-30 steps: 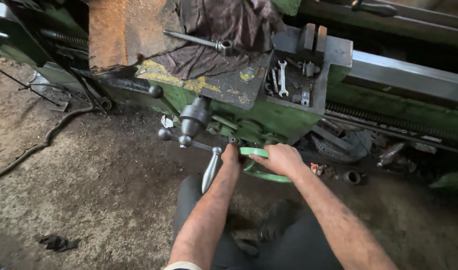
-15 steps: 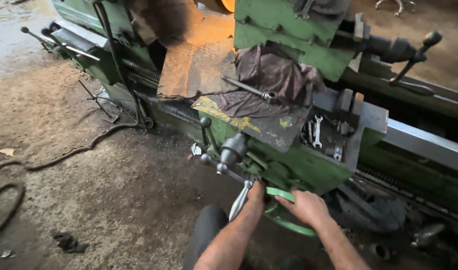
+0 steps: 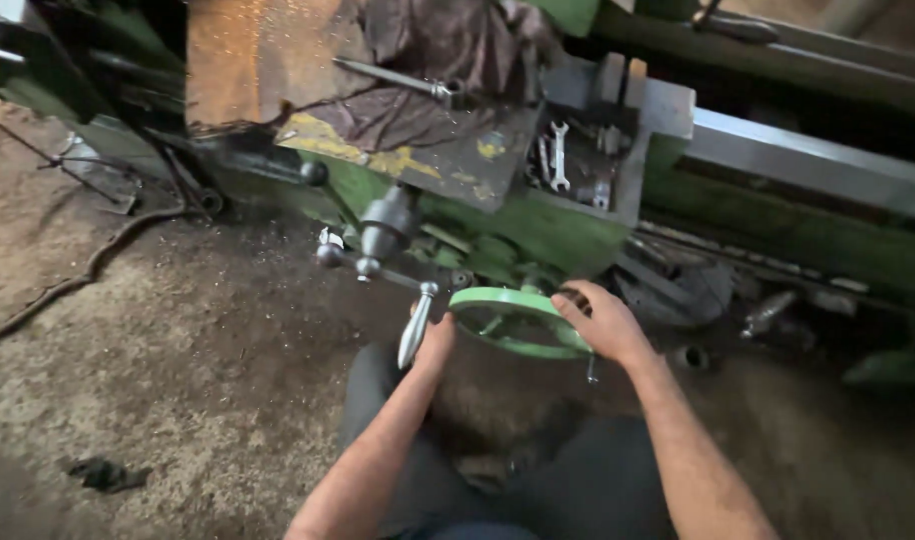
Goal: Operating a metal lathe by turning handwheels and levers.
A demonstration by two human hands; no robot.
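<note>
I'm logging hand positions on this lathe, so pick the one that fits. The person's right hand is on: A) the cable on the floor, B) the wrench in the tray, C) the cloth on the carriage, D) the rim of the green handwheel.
D: the right hand grips the far right rim of the green handwheel, while the left hand rests by the metal lever handle.

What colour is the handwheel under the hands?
Light green handwheel, clearest in the head view.
</note>
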